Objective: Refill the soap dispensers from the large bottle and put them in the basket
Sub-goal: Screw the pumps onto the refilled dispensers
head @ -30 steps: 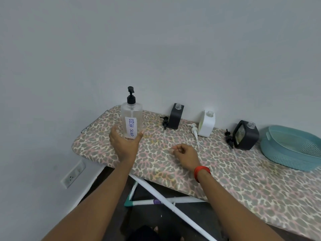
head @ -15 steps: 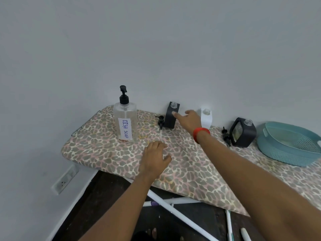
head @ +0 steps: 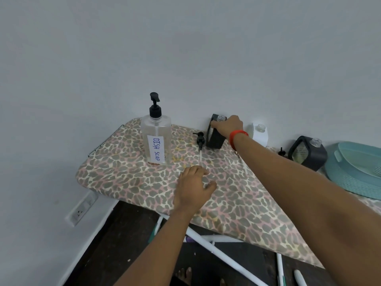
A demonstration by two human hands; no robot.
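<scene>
A large clear bottle [head: 156, 139] labelled DISH SOAP, with a black pump, stands at the back left of the leopard-print board [head: 237, 205]. My right hand [head: 226, 125] grips the top of a black square dispenser [head: 215, 139] by the wall; its neck is uncapped. Its black pump [head: 200, 141] lies on the board just to its left. A white dispenser [head: 260, 135] and a second black dispenser [head: 308, 152] stand further right, both uncapped. My left hand [head: 193, 187] rests on the board with relaxed fingers. A teal basket [head: 354, 172] sits at the far right.
The board stands against a grey wall. Another small black pump [head: 281, 151] lies left of the second black dispenser. White board legs [head: 222, 256] and a dark floor show below. A wall socket [head: 80, 211] is low on the left.
My left hand let go of the large bottle and came down onto the board. My right hand reached from the board's middle to the black dispenser and took hold of its top.
</scene>
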